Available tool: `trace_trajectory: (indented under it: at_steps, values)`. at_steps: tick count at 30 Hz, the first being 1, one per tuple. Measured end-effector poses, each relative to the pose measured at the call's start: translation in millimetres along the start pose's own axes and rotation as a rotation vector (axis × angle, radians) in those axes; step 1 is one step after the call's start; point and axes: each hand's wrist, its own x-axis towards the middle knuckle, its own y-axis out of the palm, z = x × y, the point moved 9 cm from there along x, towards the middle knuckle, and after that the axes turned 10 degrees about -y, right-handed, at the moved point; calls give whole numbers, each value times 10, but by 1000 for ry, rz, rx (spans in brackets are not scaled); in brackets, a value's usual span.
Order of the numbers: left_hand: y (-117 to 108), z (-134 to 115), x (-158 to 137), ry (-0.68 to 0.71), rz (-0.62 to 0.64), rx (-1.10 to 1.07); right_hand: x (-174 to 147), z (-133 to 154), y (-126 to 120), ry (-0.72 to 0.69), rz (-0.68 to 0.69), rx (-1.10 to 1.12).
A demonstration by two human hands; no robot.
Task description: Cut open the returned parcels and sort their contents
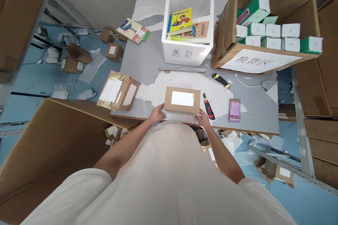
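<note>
A small brown cardboard box [168,99] with a white label [182,98] on top lies near the front edge of the table. My left hand [157,113] grips its lower left corner, fingers partly hidden against the side. At the lower right corner, my right hand [202,119] holds the box in the same way. Just right of the box lies a red and black utility knife [209,107], close to my right hand. A yellow and black cutter [221,80] rests farther back.
A white foam box [187,52] with books and a large carton [224,31] of green-and-white boxes stand at the back. A taped parcel [129,93] sits left, below loose books [132,30]. A blurred pink item [234,110] lies right. An open carton [52,154] stands lower left.
</note>
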Motion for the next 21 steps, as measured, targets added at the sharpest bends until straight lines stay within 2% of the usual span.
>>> trace_trajectory:
  at_steps: [3, 5, 7, 10, 13, 17, 21]
  values:
    - [63, -16, -11, -41, 53, -86, -11, 43, 58, 9, 4, -17]
    - [13, -98, -47, -49, 28, -148, -24, 132, 40, 6, -12, -14]
    - [-87, -236, -104, -25, -26, -158, -33, 297, -34, -41, -39, -16]
    - [-284, -473, -175, 10, -177, -84, -16, 606, -214, -148, -114, -86]
    - [-367, -622, -152, -19, -273, 6, 66, 762, -307, -147, -141, -217]
    - [-346, -649, -60, -39, -282, 44, 162, 718, -278, -101, -113, -226]
    - [-318, -515, -51, -20, -233, -25, 127, 529, -232, -67, -105, -31]
